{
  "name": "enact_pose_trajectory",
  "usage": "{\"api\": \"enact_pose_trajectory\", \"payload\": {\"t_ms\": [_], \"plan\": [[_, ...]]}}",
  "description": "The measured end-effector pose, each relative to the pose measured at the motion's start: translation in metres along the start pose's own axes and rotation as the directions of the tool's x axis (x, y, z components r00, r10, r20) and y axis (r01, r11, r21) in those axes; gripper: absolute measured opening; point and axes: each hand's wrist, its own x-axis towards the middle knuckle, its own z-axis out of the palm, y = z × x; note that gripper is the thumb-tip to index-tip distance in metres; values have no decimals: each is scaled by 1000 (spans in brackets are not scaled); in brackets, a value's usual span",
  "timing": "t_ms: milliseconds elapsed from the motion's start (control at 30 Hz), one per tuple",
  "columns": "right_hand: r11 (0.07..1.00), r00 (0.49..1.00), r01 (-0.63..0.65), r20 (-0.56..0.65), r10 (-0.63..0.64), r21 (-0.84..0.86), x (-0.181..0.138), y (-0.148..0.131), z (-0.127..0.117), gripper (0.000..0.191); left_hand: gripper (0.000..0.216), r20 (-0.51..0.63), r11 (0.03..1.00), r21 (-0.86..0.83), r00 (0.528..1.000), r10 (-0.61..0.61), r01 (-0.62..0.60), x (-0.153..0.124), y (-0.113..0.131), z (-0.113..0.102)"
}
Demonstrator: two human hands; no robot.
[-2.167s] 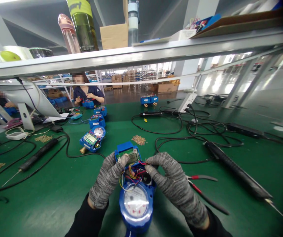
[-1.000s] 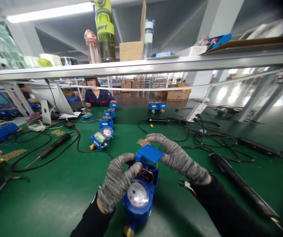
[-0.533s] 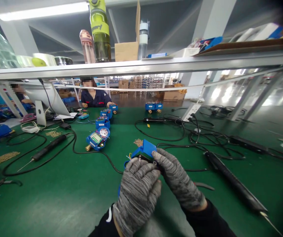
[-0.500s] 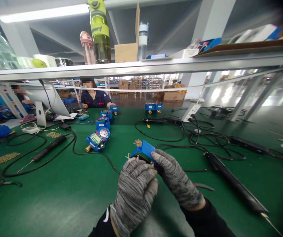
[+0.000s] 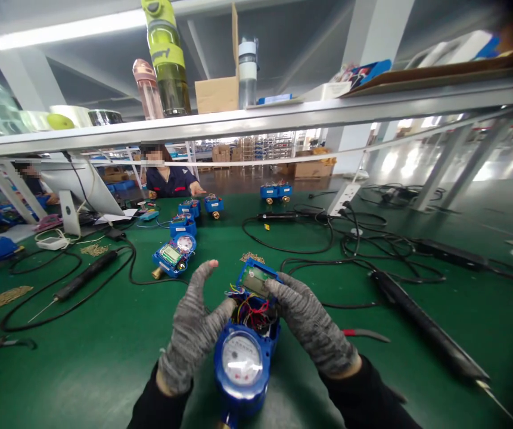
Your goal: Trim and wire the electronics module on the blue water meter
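A blue water meter [image 5: 241, 360] with a round clear dial stands on the green bench in front of me. Its electronics box is uncovered, and red, yellow and black wires [image 5: 256, 311] show inside. My right hand [image 5: 312, 322], in a grey knit glove, grips the display cover [image 5: 256, 279], a blue frame with a green board and LCD, tilted up behind the box. Thumb and forefinger spread apart, my gloved left hand [image 5: 191, 330] is at the box's left side, its thumb tip at the wires. Bare skin shows at one left fingertip.
Several blue meters [image 5: 171, 256] line the left-centre, towards a co-worker [image 5: 169, 176] across the bench. Electric screwdrivers [image 5: 426, 322] with tangled black cables lie right and left [image 5: 86, 275]. Red-handled pliers [image 5: 366, 333] are beside my right wrist. A small screw pile [image 5: 252, 258] lies behind the cover. A shelf [image 5: 238, 119] spans overhead.
My left hand has moved left off the cover and opened. The cover has turned to show its LCD, and the meter's dial is now in view. The co-worker's hand has lifted off a far meter.
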Motion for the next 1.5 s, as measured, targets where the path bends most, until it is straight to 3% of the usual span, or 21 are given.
{"api": "enact_pose_trajectory", "payload": {"t_ms": [67,133,233,367,533,667,733,867,933,1000,1067,1167,1300,1400,1500], "plan": [[1000,1000,-16,7,16,-3,-1,0,0,30,75,238,983,-101,963,-127,154,10,-7,0],[998,1000,-21,-23,19,-60,0,2,-3,31,65,328,964,-124,927,-185,236,17,-8,6],[992,998,-4,-64,-4,-126,-1,6,-8,32,51,291,966,-95,935,-203,240,21,-6,13],[993,997,-21,-75,12,-115,-4,7,-11,38,42,319,963,-56,919,-233,264,24,-10,6],[980,993,18,-109,-40,-200,-6,10,-12,40,33,266,974,-172,959,-99,148,23,-10,-4],[965,975,94,-175,-139,-245,-8,15,-13,29,41,354,910,-274,912,-206,312,21,-7,-2],[964,971,106,-185,-154,-245,-10,16,-13,24,43,368,897,-302,907,-202,323,20,-9,1],[964,974,107,-171,-151,-243,-12,14,-16,24,34,349,965,-196,932,-99,176,21,-16,3],[967,978,103,-153,-141,-233,-13,11,-17,25,27,413,1000,16,910,-24,19,24,-17,-2],[975,984,89,-133,-117,-202,-14,9,-16,24,23,456,969,187,888,62,-164,29,-17,-9],[982,989,77,-113,-98,-174,-14,7,-16,22,21,463,947,196,875,141,-256,32,-15,-16],[980,991,80,-92,-99,-182,-15,8,-16,21,21,452,991,-29,882,132,-134,30,-14,-21],[930,974,119,-140,-177,-348,-14,17,-22,21,27,428,960,-207,900,-84,188,13,-21,-9],[856,935,170,-194,-297,-489,-11,23,-28,15,30,290,969,-153,946,-145,195,-3,-28,4],[810,923,204,-168,-347,-550,-8,24,-28,17,28,171,986,-38,973,-154,163,-12,-30,7]]}}
